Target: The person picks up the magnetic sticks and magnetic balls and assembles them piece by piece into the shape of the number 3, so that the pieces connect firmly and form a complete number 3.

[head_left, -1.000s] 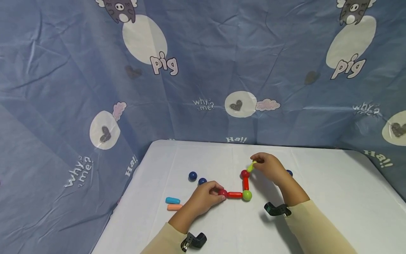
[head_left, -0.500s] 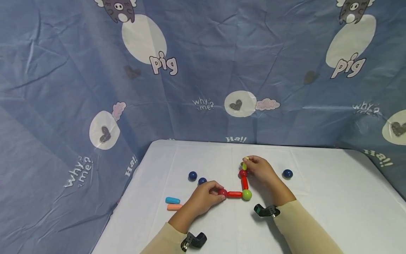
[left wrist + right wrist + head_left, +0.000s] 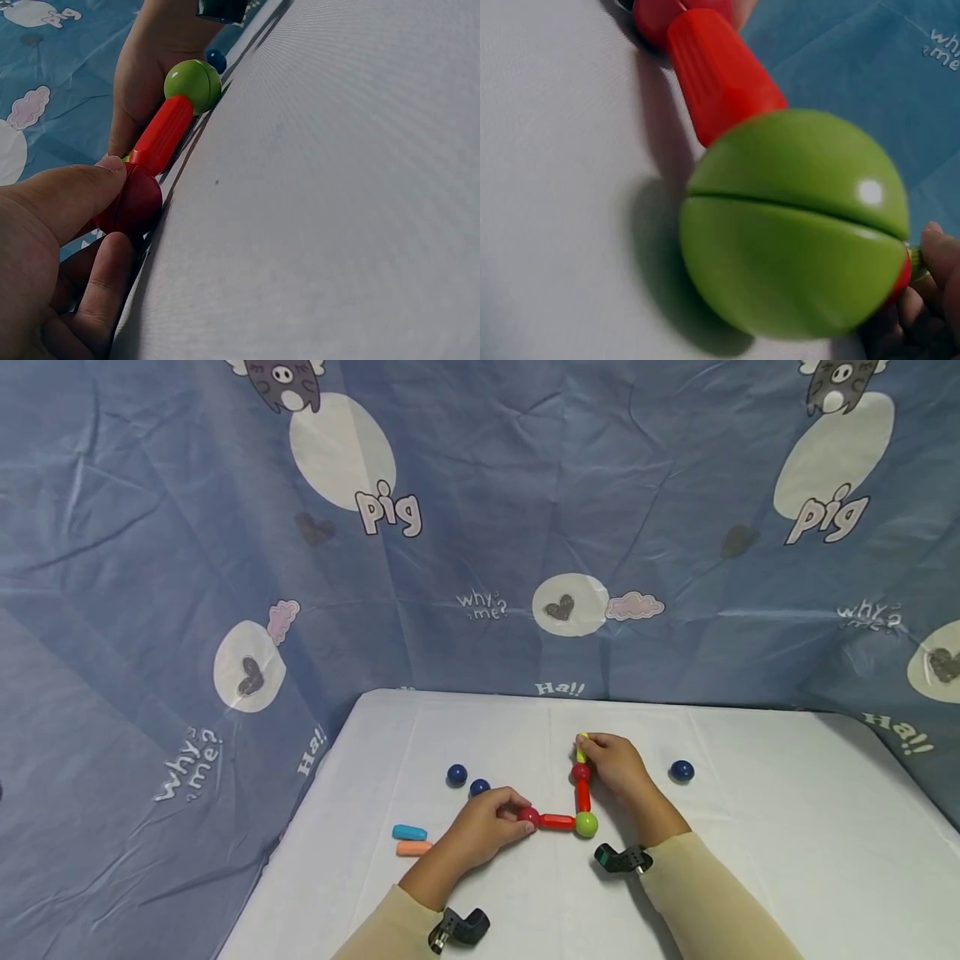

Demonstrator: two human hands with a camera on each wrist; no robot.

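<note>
My left hand (image 3: 483, 824) pinches a red ball (image 3: 137, 204) between thumb and fingers. A red magnetic rod (image 3: 557, 822) runs from that ball to a green ball (image 3: 587, 824), which looms large in the right wrist view. From the green ball a second red rod (image 3: 582, 796) points away to another red ball (image 3: 581, 772), so the pieces form an L. At the far end my right hand (image 3: 617, 766) pinches a yellow-green rod (image 3: 582, 750), lined up with the second rod and meeting the far red ball. Fingers cover part of it.
Two blue balls (image 3: 457, 775) lie left of the L, beyond the left hand. A third blue ball (image 3: 682, 771) sits right of the right hand. Blue (image 3: 409, 832) and orange rods (image 3: 413, 848) lie by the left forearm. A patterned blue cloth (image 3: 480, 652) hangs behind the white table.
My right hand has moved left, swinging the yellow-green rod from a slant into line with the upright red rod. The right-hand blue ball is now uncovered. My left hand stays put.
</note>
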